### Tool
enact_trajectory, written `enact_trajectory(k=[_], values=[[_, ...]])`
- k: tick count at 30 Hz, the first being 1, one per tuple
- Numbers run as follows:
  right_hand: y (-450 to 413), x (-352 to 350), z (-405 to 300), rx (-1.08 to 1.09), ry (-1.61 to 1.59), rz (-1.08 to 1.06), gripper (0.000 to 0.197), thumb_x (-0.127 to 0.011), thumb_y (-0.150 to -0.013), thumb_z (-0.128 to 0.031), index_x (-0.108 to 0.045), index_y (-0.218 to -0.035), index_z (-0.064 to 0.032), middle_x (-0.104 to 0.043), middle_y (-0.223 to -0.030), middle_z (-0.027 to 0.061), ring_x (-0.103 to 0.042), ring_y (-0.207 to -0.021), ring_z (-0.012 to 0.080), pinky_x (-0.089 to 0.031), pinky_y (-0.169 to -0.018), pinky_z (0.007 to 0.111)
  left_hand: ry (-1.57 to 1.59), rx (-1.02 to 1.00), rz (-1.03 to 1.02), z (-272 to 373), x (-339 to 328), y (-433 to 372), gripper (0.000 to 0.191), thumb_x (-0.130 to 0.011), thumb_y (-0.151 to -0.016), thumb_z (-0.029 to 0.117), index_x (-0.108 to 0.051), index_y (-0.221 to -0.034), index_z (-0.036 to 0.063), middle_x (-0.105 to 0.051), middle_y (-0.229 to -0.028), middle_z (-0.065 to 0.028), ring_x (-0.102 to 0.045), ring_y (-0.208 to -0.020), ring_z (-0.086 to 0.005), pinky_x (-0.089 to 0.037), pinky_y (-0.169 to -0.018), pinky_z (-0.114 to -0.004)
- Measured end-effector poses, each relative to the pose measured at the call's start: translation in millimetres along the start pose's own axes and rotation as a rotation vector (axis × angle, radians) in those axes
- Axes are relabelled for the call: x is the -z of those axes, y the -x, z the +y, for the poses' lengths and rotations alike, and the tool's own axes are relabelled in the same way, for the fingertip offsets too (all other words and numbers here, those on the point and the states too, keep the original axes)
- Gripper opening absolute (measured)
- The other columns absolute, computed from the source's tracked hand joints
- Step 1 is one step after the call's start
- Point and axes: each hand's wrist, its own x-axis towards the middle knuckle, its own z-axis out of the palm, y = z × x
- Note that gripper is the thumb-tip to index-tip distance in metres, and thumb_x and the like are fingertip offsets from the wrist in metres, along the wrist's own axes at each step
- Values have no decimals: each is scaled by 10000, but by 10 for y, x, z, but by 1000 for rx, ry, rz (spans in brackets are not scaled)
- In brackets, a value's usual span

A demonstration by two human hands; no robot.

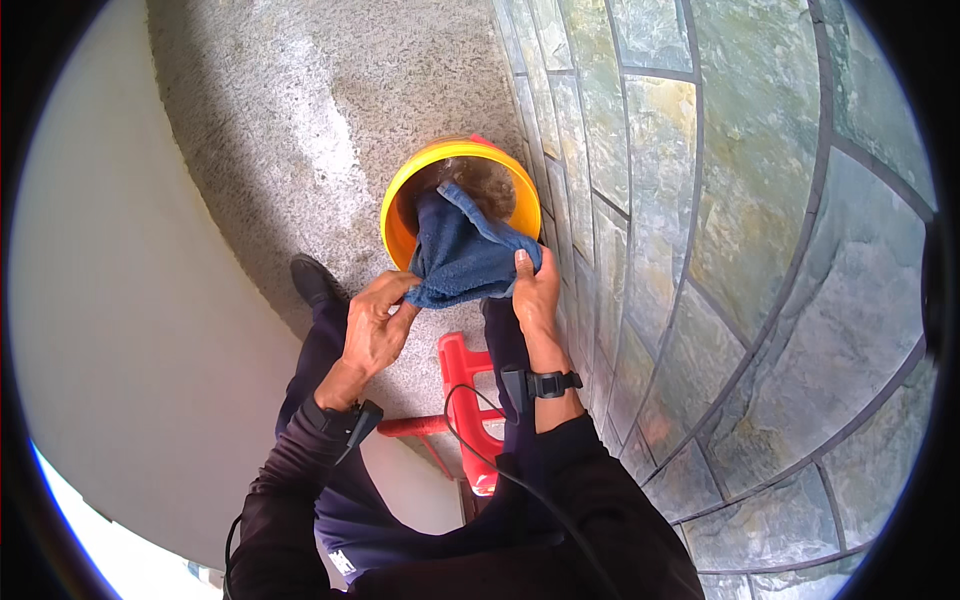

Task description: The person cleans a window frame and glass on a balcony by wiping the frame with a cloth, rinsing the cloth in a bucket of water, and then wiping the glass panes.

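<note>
A blue cloth (472,259) is stretched between my two hands over the near side of a yellow bucket (391,196). Between thumb and fingers, my left hand (379,315) pinches its near left corner. At the right edge, my right hand (538,289) grips the cloth with the thumb on top. The far end of the cloth hangs down into the bucket, where murky brownish water (487,184) shows; how deep the cloth reaches is hidden.
A wall of greenish stone tiles (660,187) rises close on my right. To my left stands a smooth pale wall (135,315). Red plastic legs or a frame (466,405) stand between my legs on the speckled floor (420,75). A dark cable (525,487) runs along my right arm.
</note>
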Motion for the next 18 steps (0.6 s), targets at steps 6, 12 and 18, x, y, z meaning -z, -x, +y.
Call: enact_trajectory(k=[6, 12, 18], values=[[2, -73, 122, -136, -318, 160, 256, -632, -1111, -165, -644, -1312, -7, -717, -1171, 117, -659, -1072, 227, -505, -1029, 382, -75, -64, 83, 65, 108, 327, 322, -709, -894, -95, -736, -1209, -32, -759, -1264, -217, -752, -1144, -381, -574, -1016, -400], [201, 93, -304, 80, -210, -35, 270, -655, -1105, -199, -682, -1303, -17, -709, -1258, 83, -640, -1120, 201, -485, -1062, 357, -32, -120, 267, 222, 107, 387, 283, -658, -990, -109, -731, -1259, -58, -761, -1282, -233, -751, -1186, -337, -571, -1035, -373], [375, 297, -659, 522, 39, -230, 572, -885, -887, -80, -633, -1400, -50, -580, -1279, 182, -648, -1174, 360, -507, -1064, 413, -10, -195, 374, 47, -103, 313, 291, -634, -984, -172, -593, -1228, -18, -726, -1274, -252, -744, -1173, -331, -577, -998, -363]])
